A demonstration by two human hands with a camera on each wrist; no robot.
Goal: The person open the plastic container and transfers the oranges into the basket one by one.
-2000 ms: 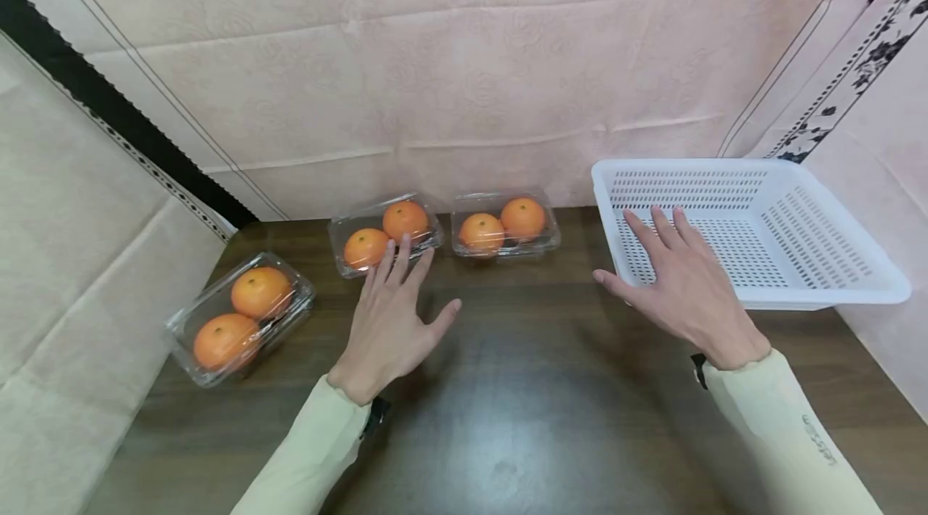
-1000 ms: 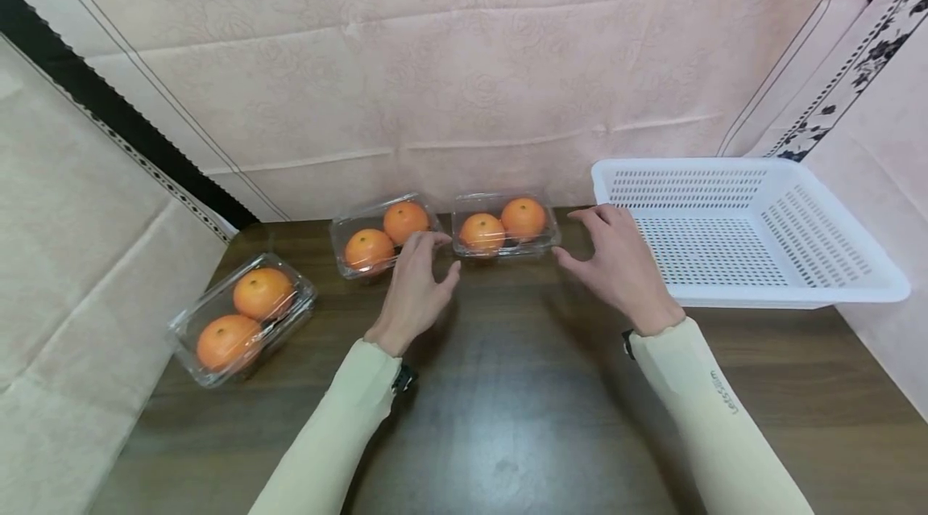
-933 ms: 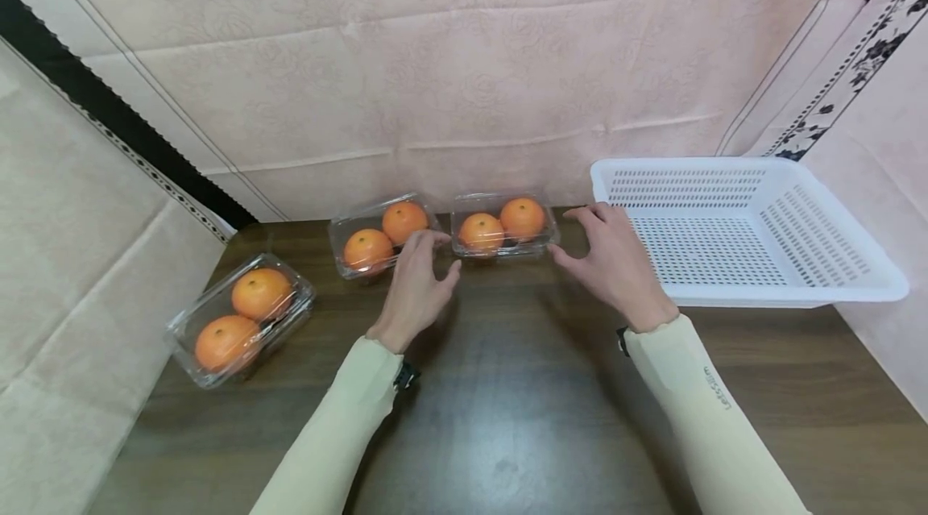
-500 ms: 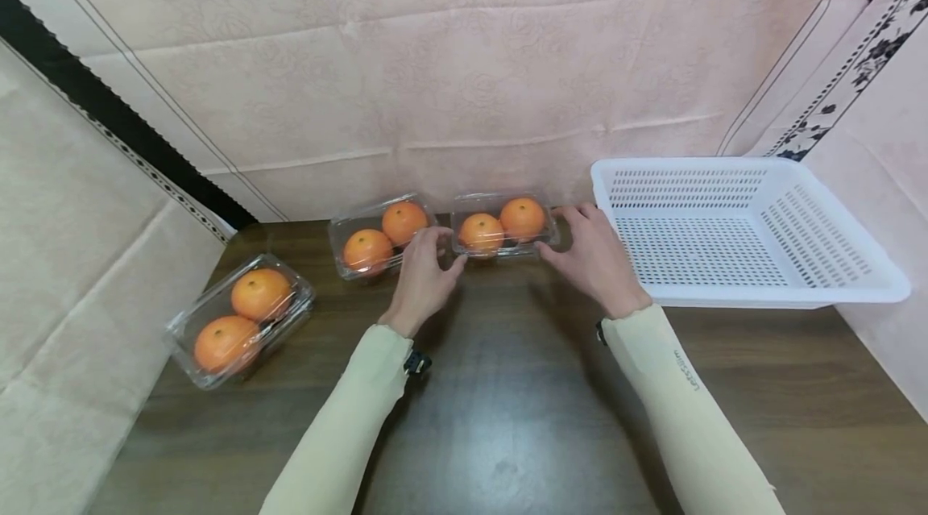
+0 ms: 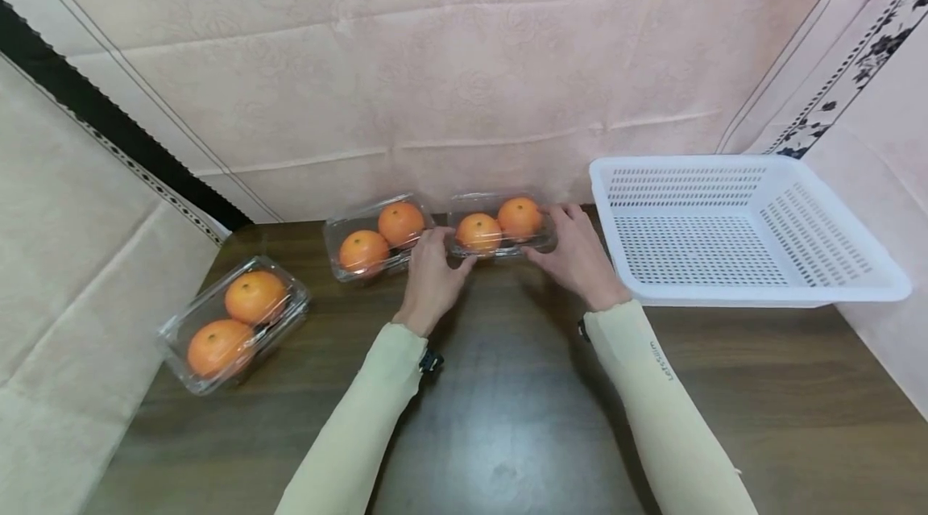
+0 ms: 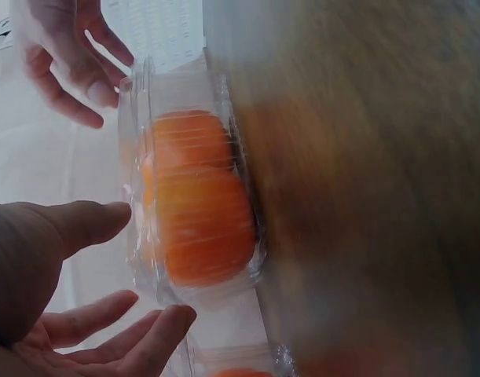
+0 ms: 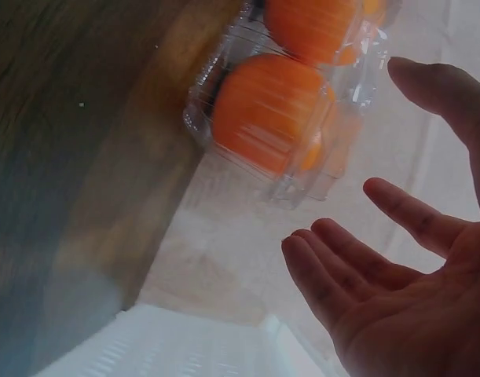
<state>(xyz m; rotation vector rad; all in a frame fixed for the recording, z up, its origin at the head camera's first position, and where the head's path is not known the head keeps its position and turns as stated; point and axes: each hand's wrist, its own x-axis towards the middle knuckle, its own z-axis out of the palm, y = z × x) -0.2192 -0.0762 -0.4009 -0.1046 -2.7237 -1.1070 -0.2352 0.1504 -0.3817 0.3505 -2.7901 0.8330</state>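
Observation:
A clear plastic box with two oranges (image 5: 478, 233) stands against the back cloth; this clamshell box (image 5: 507, 251) lies between my two hands. My left hand (image 5: 433, 277) is at its left end, thumb and fingers spread with the fingertips close to the rim, as the left wrist view also shows. At its right end is my right hand (image 5: 576, 257), fingers loosely bent and thumb apart, with a gap to the plastic in the right wrist view. A second box of oranges (image 5: 364, 251) sits just left, partly behind my left fingers.
A third clear box (image 5: 271, 332) with two oranges stands at an angle on the left of the dark wooden table (image 5: 500, 418). On the right stands a white perforated basket (image 5: 754, 294). Pale cloth (image 5: 464, 80) hangs behind and at both sides.
My right hand has moved left from over the basket to the middle box's right end. My left hand has shifted right from the second box to the middle box's left end. The boxes stay put.

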